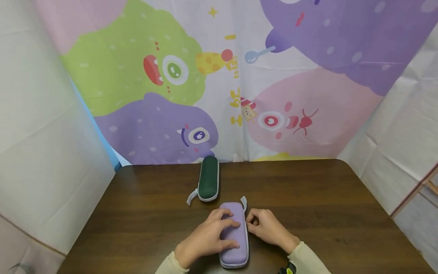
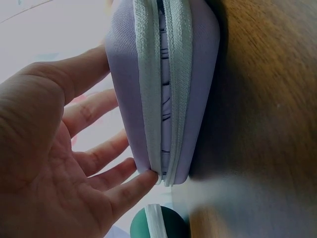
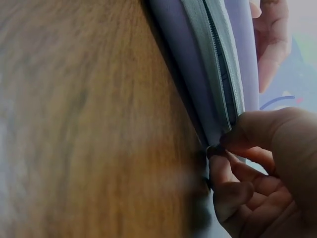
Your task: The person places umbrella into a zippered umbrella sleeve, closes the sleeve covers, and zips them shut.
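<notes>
A lilac zip case (image 1: 242, 243) lies lengthwise on the brown table, its lid up. My left hand (image 1: 210, 236) rests on its top from the left, fingers spread. In the left wrist view, the pale zip (image 2: 148, 89) on that side is parted, with a lilac strip showing between its edges. At the case's right side, my right hand (image 1: 268, 228) pinches a small dark zip pull (image 3: 216, 148) between thumb and finger. The zip is parted along the stretch beyond that pinch. A pale fabric loop (image 1: 243, 203) sticks out at the far right corner.
A green zip case (image 1: 208, 178) with a light strap (image 1: 192, 197) lies behind the lilac one, slightly left, near the table's back edge. A printed cloth with cartoon monsters (image 1: 171, 76) hangs behind the table (image 1: 308, 190). White sheets flank both sides.
</notes>
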`<state>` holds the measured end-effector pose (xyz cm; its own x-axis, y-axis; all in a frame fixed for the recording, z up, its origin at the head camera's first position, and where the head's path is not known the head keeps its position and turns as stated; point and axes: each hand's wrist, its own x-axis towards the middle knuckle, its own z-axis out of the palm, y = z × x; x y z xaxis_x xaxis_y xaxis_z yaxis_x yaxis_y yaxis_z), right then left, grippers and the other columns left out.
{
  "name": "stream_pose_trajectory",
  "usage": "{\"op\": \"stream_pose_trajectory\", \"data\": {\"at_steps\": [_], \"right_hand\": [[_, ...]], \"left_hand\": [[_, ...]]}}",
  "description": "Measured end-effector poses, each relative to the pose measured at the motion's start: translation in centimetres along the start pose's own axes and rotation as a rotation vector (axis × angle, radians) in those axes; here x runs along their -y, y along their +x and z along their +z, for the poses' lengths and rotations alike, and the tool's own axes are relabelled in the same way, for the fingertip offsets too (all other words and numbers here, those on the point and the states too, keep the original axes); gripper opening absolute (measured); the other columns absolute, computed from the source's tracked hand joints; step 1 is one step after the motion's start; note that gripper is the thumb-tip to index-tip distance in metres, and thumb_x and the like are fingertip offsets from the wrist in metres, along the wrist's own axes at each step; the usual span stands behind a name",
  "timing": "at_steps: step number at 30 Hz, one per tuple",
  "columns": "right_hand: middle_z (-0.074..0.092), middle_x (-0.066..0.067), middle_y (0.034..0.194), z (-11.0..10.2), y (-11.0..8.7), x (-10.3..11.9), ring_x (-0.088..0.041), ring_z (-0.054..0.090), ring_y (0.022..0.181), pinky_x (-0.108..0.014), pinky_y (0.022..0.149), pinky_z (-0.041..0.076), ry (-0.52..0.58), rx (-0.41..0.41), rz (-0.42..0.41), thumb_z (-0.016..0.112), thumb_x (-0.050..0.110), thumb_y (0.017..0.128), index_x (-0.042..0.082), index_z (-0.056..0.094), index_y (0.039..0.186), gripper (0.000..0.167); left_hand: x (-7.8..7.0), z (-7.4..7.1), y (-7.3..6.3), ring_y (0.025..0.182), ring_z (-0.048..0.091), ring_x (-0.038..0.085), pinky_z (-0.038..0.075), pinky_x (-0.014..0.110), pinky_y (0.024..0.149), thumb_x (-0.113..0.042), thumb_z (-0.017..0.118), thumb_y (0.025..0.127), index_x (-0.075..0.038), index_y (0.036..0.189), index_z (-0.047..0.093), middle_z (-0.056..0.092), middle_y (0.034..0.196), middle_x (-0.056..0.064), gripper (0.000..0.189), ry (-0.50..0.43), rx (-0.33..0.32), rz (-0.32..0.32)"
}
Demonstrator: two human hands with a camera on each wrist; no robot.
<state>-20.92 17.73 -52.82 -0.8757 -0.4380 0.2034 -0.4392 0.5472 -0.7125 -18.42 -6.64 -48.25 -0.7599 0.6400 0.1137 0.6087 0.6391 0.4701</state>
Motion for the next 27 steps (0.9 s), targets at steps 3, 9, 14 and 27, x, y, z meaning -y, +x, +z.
{"op": "stream_pose_trajectory", "data": {"at_steps": [3, 9, 14, 27], "right_hand": [[0.065, 0.009, 0.074, -0.05, -0.12, -0.08, 0.005, 0.055, 0.065, -0.019, 0.058, 0.049, 0.018, 0.002, 0.008, 0.071, 0.004, 0.084, 0.013, 0.068, 0.083, 0.01], [0.067, 0.008, 0.077, -0.09, -0.01, -0.24, 0.004, 0.057, 0.068, -0.019, 0.062, 0.051, 0.03, 0.017, 0.015, 0.071, 0.002, 0.085, 0.014, 0.07, 0.085, 0.013], [0.068, 0.008, 0.077, -0.14, 0.08, -0.29, 0.004, 0.059, 0.069, -0.019, 0.064, 0.052, 0.059, 0.038, 0.013, 0.072, 0.005, 0.088, 0.014, 0.071, 0.086, 0.009], [0.062, 0.013, 0.07, -0.3, -0.03, -0.06, 0.007, 0.053, 0.064, -0.018, 0.058, 0.048, 0.013, 0.029, -0.048, 0.072, 0.002, 0.085, 0.018, 0.066, 0.076, 0.02]], "left_hand": [[-0.02, 0.03, 0.02, 0.136, 0.047, 0.025, 0.048, 0.04, 0.109, -0.046, 0.083, 0.085, -0.024, 0.127, 0.074, 0.055, 0.143, 0.004, 0.048, 0.0, 0.003, -0.002], [0.03, -0.07, -0.02, 0.136, 0.047, 0.025, 0.048, 0.041, 0.109, -0.046, 0.083, 0.085, -0.023, 0.127, 0.074, 0.055, 0.142, 0.004, 0.048, 0.006, 0.0, 0.003], [0.08, -0.15, -0.19, 0.136, 0.047, 0.025, 0.049, 0.042, 0.109, -0.045, 0.083, 0.085, -0.024, 0.126, 0.074, 0.055, 0.142, 0.004, 0.048, 0.003, -0.007, -0.006], [-0.05, -0.01, -0.08, 0.137, 0.047, 0.024, 0.05, 0.042, 0.107, -0.047, 0.082, 0.085, -0.024, 0.127, 0.073, 0.054, 0.143, 0.003, 0.048, 0.004, -0.011, -0.011]]}}
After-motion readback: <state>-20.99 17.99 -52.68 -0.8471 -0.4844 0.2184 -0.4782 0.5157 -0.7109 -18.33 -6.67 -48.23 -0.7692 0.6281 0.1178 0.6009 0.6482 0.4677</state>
